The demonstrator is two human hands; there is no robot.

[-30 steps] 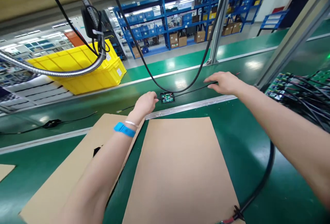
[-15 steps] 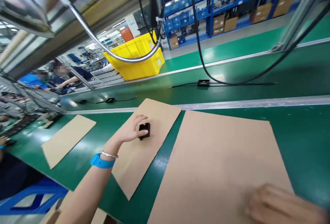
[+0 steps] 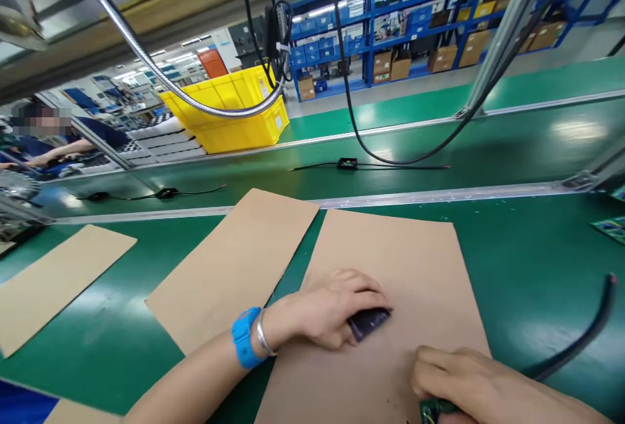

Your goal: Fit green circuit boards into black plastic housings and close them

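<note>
My left hand (image 3: 336,307), with a blue band at the wrist, is closed around a small black plastic box (image 3: 368,323). It rests over the large cardboard sheet (image 3: 405,254). At the lower right, my right hand (image 3: 454,375) has its fingers curled around a green circuit board (image 3: 430,409), of which only a corner shows. A thick black cable (image 3: 593,329) comes out from behind the right wrist and curves up; whether it joins the board is hidden.
Further left lie a second cardboard sheet (image 3: 234,254) and a third one (image 3: 63,281). Behind a metal rail (image 3: 390,198), cabled black boxes (image 3: 347,163) lie on the green surface. A yellow crate (image 3: 239,111) stands behind. A black cable (image 3: 344,59) hangs in front. Another person (image 3: 97,137) sits far left.
My left hand has brought the black box from the middle cardboard over to the large sheet. My right hand now shows a circuit board. The view has turned right.
</note>
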